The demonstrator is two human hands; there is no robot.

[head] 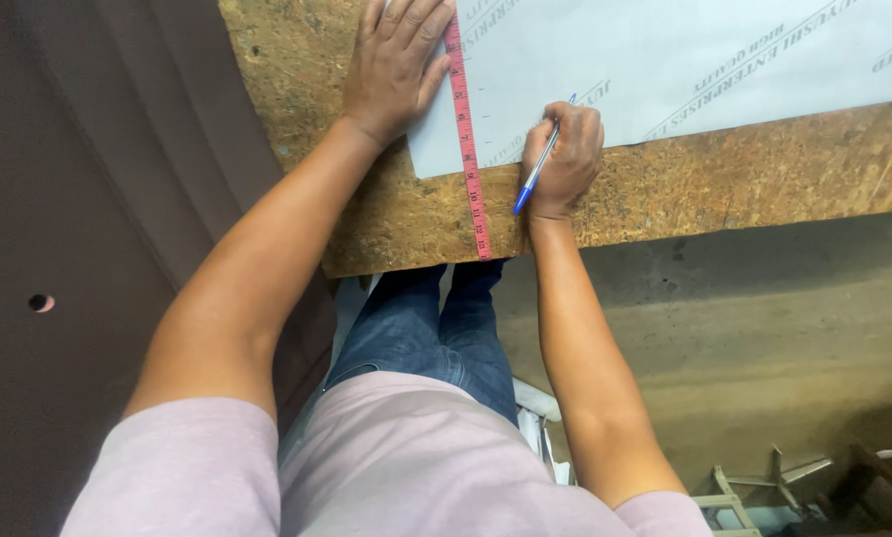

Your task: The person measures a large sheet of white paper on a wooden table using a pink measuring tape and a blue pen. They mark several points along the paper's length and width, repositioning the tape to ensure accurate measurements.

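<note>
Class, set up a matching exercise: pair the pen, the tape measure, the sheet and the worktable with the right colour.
Things:
1. pen
2. tape measure
3. sheet
4. worktable

Colours:
A. mottled brown
B. pale grey-white
C. blue
D. pinkish red

Pairs: 1-C, 2-D, 3-B, 4-A.

The right hand holds the pen; the left hand presses flat beside the tape measure.

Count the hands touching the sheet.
2. Left hand lies flat on the tape at the sheet edge; right hand holds a pen at its lower edge. None seems hidden.
</note>
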